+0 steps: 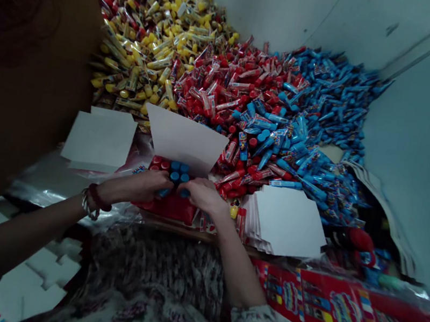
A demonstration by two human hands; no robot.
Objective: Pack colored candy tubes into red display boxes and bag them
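L hand (133, 183) & R hand (203, 194) are resting, fingers pressed together, on blue-capped tubes (178, 177) in red carton (162, 206), tips at near edge.

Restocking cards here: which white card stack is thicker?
The white card stack beside the right hand is thicker: its fanned edges show many sheets, while the stack beyond the left hand looks only a few sheets deep.
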